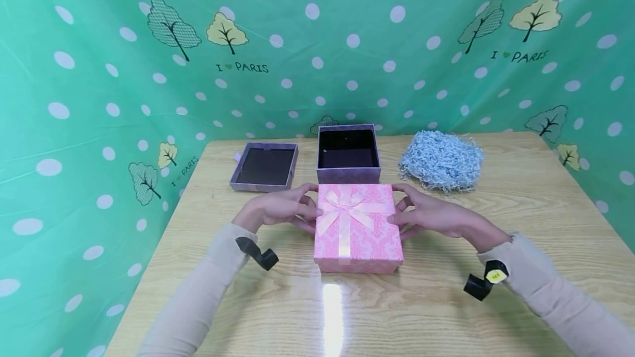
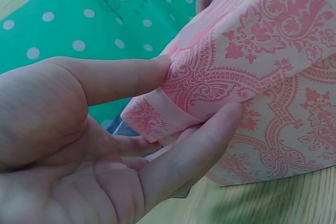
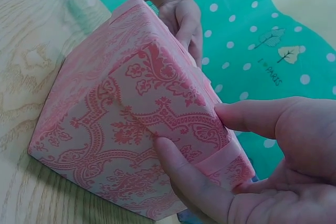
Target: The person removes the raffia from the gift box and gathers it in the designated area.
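Note:
A pink patterned gift box [image 1: 359, 236], with a pale ribbon and bow [image 1: 345, 211] on its lid, sits on the table. My left hand [image 1: 288, 206] holds its left side. In the left wrist view the thumb [image 2: 126, 80] is at the lid's top edge and a fingertip touches the lower edge of the lid. My right hand [image 1: 429, 214] holds the opposite side likewise, its thumb [image 3: 252, 117] at the top edge and a finger [image 3: 184, 166] against the side wall. The lid is on the box. Some fingers are partly hidden round the far corners.
Behind the gift box stands an open purple box [image 1: 349, 174] with a dark inside. Its matching shallow lid [image 1: 264, 186] lies inside-up to the left. A heap of light blue shredded paper [image 1: 441, 160] is at the right. A green dotted cloth [image 1: 297, 43] hangs behind the wooden table [image 1: 278, 313].

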